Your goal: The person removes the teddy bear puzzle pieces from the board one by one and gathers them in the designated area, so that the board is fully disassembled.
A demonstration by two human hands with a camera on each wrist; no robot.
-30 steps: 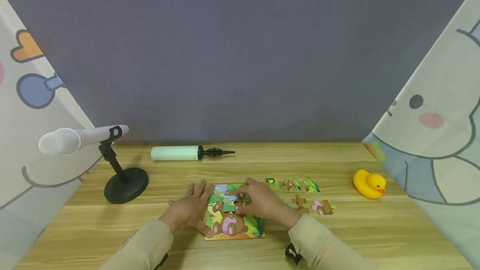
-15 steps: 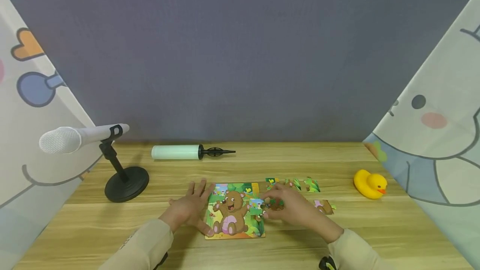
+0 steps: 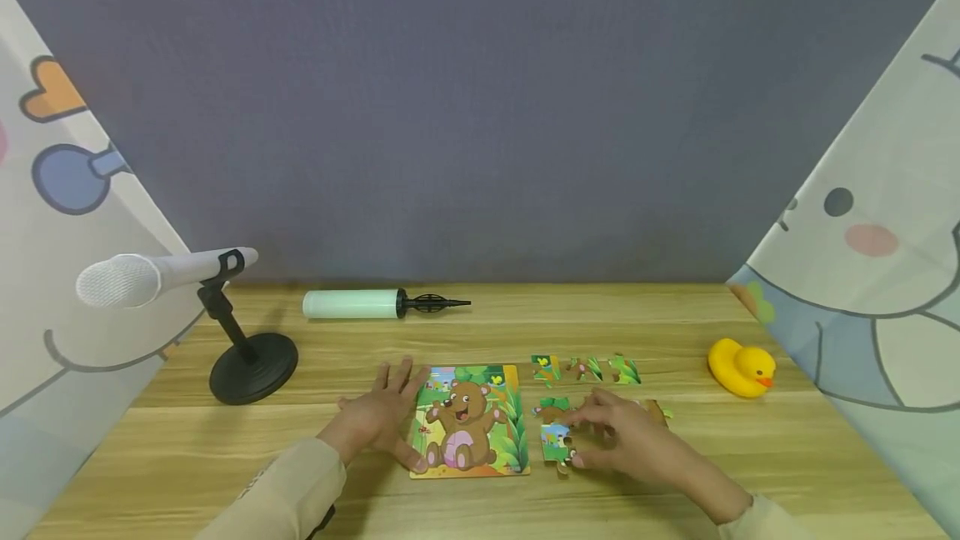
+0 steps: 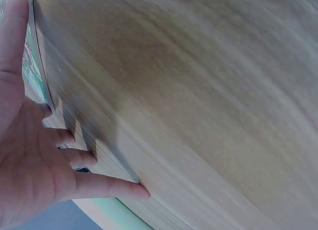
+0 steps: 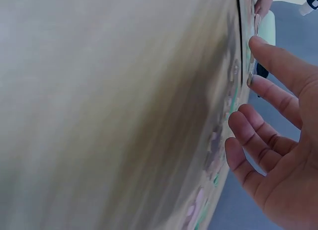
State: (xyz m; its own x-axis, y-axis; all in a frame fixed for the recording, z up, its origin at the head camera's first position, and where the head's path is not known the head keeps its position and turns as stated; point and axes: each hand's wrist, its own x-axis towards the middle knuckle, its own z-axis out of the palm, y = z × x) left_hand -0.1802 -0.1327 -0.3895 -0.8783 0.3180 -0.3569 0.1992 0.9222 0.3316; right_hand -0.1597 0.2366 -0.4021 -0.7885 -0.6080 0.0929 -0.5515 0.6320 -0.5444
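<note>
A bear jigsaw board (image 3: 495, 448) lies on the wooden table in the head view. My left hand (image 3: 372, 422) rests at its left edge with fingers spread, the thumb on the lower left corner. The left wrist view shows this hand (image 4: 37, 163) with straight fingers on the wood. My right hand (image 3: 637, 444) pinches a puzzle piece (image 3: 555, 444) printed with sky and part of a bear, right of the board. The right wrist view shows the piece (image 5: 252, 66) edge-on between thumb and index finger; the other fingers bend loosely.
Loose pieces lie beyond the right hand, among them a duck piece (image 3: 545, 367), a leaf piece (image 3: 624, 370) and a brown piece (image 3: 553, 409). Farther out are a rubber duck (image 3: 741, 368), a balloon pump (image 3: 352, 304) and a microphone (image 3: 165, 275) on a stand (image 3: 253, 369).
My right hand has moved from over the board to its right with the puzzle piece in its fingers, uncovering the bear picture. The left hand has stayed in place.
</note>
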